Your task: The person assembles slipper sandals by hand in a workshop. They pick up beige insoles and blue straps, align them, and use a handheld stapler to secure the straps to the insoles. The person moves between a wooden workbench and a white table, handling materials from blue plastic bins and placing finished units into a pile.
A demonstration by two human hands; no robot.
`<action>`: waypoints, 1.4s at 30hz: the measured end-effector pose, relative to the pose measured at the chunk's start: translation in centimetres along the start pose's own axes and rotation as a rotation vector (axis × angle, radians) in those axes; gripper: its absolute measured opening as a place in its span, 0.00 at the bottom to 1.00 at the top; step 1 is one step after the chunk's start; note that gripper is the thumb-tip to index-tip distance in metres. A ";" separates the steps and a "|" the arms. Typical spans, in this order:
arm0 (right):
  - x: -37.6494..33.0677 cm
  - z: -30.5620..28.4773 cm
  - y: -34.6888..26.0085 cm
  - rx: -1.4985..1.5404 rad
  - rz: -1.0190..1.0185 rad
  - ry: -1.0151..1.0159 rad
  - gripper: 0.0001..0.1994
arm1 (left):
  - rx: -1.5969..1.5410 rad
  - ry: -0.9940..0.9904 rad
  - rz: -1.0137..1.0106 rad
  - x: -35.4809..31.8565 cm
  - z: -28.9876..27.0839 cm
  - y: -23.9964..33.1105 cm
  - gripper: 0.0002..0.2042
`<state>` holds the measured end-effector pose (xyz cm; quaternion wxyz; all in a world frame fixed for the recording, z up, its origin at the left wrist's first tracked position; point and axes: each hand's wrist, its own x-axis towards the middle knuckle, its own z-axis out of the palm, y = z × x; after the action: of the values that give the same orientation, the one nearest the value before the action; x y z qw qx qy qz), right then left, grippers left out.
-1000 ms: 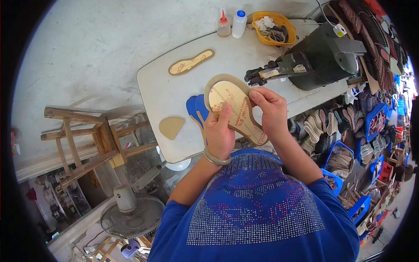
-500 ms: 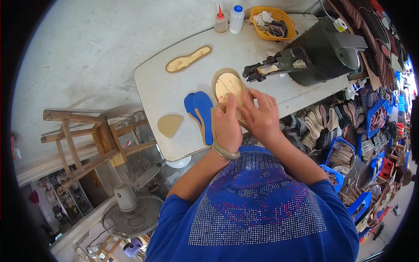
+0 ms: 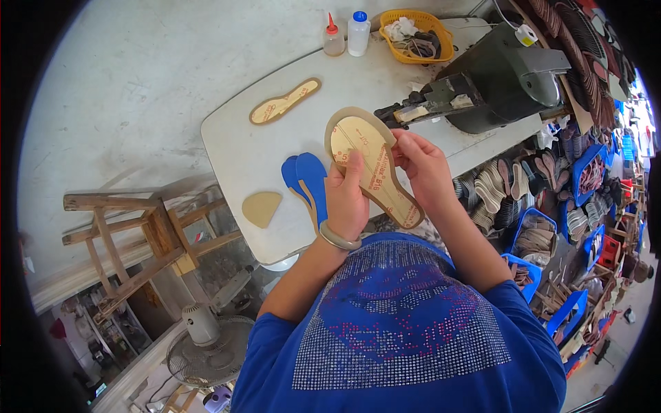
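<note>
A shoe insole (image 3: pixel 367 141), cream-faced with red print and a tan folded rim, is held above the table. My left hand (image 3: pixel 348 196) is closed around its left edge, the thumb lying on the printed face. With thumb and fingers my right hand (image 3: pixel 421 165) pinches the rim on the opposite side, near where the forefoot narrows. The heel end points down toward my body. Partly behind my left hand lie blue insoles (image 3: pixel 313 173), overlapping. Farther off, another cream insole (image 3: pixel 286 101) with a tan rim lies flat. A beige half-round piece (image 3: pixel 261 208) rests at the table's left.
A dark green machine (image 3: pixel 496 79) with a jutting arm stands right of the insole. A red-tipped bottle (image 3: pixel 334 41), a blue-capped bottle (image 3: pixel 358 34) and a yellow basket (image 3: pixel 449 48) line the table's (image 3: pixel 231 148) far side. Left are a wooden stool (image 3: pixel 169 237) and a fan (image 3: pixel 210 344).
The held insole now shows most of its length, heel included. My right hand has drawn back from across it to the right rim, and my left hand has moved slightly left.
</note>
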<state>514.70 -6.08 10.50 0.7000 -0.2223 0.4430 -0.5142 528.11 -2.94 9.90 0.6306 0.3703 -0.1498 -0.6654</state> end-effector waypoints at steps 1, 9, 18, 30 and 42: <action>-0.1 0.1 0.1 -0.024 -0.025 0.019 0.10 | 0.001 -0.007 -0.002 0.0 -0.1 -0.1 0.14; 0.1 0.5 0.6 -0.291 -0.232 0.034 0.07 | 0.208 -0.005 -0.012 -0.6 0.5 0.6 0.14; 0.3 0.4 1.9 -0.560 -0.494 0.100 0.04 | 0.118 0.111 0.009 -0.1 0.5 -0.9 0.13; -0.8 -1.2 1.6 -1.136 -0.896 -0.126 0.11 | -0.073 0.055 -0.127 0.8 -0.3 -2.4 0.13; 2.3 -2.5 2.2 -0.581 -0.362 -0.051 0.20 | 0.273 -0.076 -0.152 2.1 -1.1 -2.3 0.13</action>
<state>513.95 -6.98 6.67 0.5156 -0.5001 0.5065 -0.4770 527.33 -4.32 7.00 0.5162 0.4373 -0.2340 -0.6983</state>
